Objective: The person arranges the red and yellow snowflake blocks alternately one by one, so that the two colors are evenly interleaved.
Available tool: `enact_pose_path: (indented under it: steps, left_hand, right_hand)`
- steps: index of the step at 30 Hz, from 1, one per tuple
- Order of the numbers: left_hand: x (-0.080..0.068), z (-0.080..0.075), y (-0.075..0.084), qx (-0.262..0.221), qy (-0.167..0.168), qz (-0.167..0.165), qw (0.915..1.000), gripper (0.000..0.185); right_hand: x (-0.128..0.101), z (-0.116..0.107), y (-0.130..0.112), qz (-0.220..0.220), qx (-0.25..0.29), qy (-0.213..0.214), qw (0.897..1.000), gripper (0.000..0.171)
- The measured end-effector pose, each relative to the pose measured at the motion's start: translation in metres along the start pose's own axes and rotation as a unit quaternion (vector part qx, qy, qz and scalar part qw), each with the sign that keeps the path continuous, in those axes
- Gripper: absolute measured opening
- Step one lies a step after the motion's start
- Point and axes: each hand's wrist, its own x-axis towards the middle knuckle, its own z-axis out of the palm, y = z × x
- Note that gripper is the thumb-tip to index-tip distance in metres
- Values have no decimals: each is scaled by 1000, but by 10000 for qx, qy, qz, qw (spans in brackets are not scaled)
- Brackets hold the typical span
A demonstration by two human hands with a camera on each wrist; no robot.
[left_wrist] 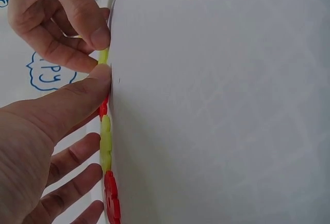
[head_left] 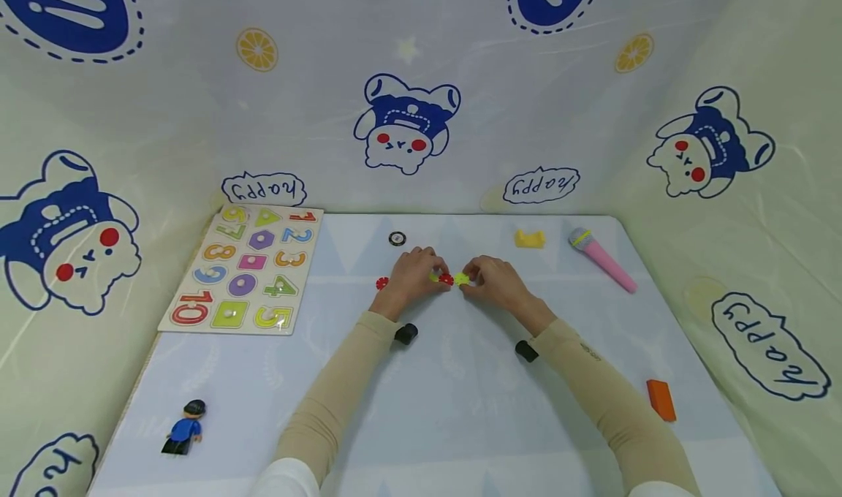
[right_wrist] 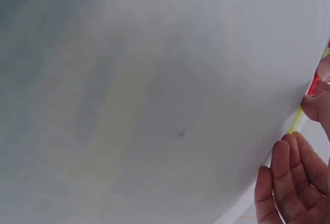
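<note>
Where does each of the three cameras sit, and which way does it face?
Head: above, looking forward and down at the table; both sleeved arms show, left hand, right hand on small red and yellow discs.
Left wrist: low at the mat, sideways along the discs; both hands show.
Right wrist: mostly blank mat; only fingers show.
Shared: all show the discs.
</note>
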Motion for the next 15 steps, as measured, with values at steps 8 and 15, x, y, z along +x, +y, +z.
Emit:
enact_pose_path:
  steps: [8,15]
  left_hand:
    - [0,0,0,108,-53,27,9999,32]
    - [-12,-4,2,61,-158,258,9995,52]
  right_hand:
    - [-1,2,3,-2,119,62,9999,39]
    - [-17,-2,7,-10,-14,185,9998,51]
